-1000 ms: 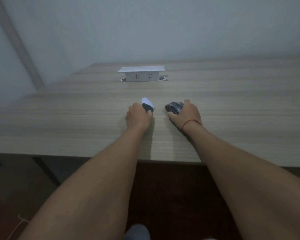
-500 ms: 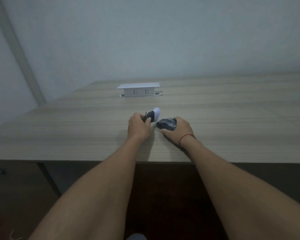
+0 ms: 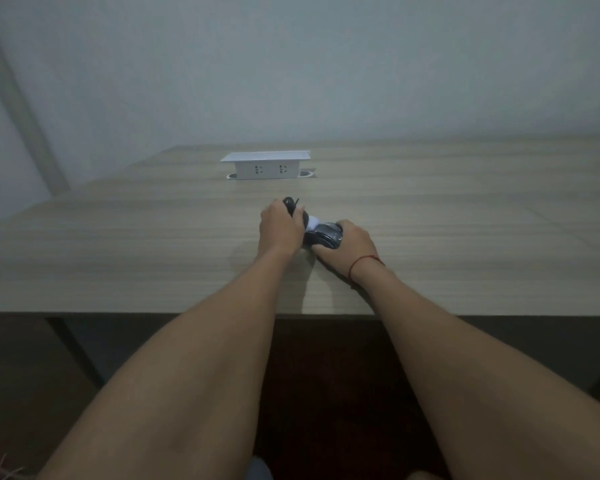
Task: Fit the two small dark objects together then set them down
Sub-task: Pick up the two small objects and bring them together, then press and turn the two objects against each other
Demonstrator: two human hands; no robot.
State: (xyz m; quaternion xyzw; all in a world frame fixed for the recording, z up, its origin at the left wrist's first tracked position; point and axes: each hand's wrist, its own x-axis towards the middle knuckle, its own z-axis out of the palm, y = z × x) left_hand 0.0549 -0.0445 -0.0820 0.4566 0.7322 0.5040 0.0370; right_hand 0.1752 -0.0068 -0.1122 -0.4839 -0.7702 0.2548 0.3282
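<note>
My left hand [image 3: 278, 230] grips a small dark piece with a white end [image 3: 297, 213]; its dark tip sticks out above my fingers and the white end points right. My right hand [image 3: 352, 242], with a red string on its wrist, holds a dark rounded piece [image 3: 327, 234] low over the wooden table [image 3: 118, 258]. The white end touches the top of the dark rounded piece between my hands. Whether the two are joined is hidden by my fingers.
A white pop-up power socket box [image 3: 266, 165] stands on the table behind my hands. The table's front edge [image 3: 153, 312] runs under my forearms, with a dark table leg [image 3: 73, 344] lower left and a pale wall behind.
My hands have come together. The left piece has turned so its white end points right and now meets the dark rounded piece; a second ago the two were apart.
</note>
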